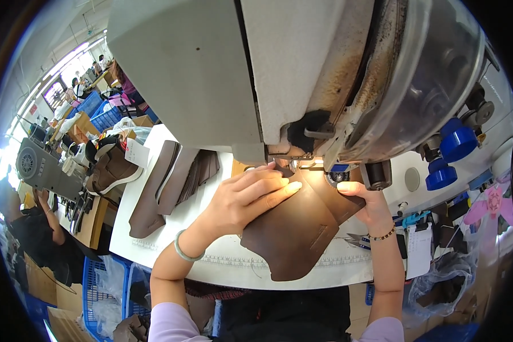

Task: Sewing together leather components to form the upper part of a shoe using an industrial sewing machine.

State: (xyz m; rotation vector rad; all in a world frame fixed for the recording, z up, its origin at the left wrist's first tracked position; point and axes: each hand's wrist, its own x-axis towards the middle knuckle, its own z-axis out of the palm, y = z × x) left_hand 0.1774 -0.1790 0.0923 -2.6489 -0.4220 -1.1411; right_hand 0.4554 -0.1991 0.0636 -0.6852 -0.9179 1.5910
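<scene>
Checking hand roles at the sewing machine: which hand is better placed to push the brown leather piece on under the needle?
Probably the left hand: it lies flat on the brown leather piece, fingertips near the needle. The right hand only pinches its far edge.

Lilac sleeves (pixel 171 322), jade bangle (pixel 186 249) (beaded bracelet (pixel 382 234) opposite).

The left hand (pixel 251 196) lies flat, fingers spread, on a curved dark brown leather piece (pixel 293 231). The right hand (pixel 366 199) pinches that piece's far edge, just below the large grey sewing machine head (pixel 222 68). Stacked brown leather strips (pixel 171 182) lie left of both grips on the white worktable (pixel 154 239).
</scene>
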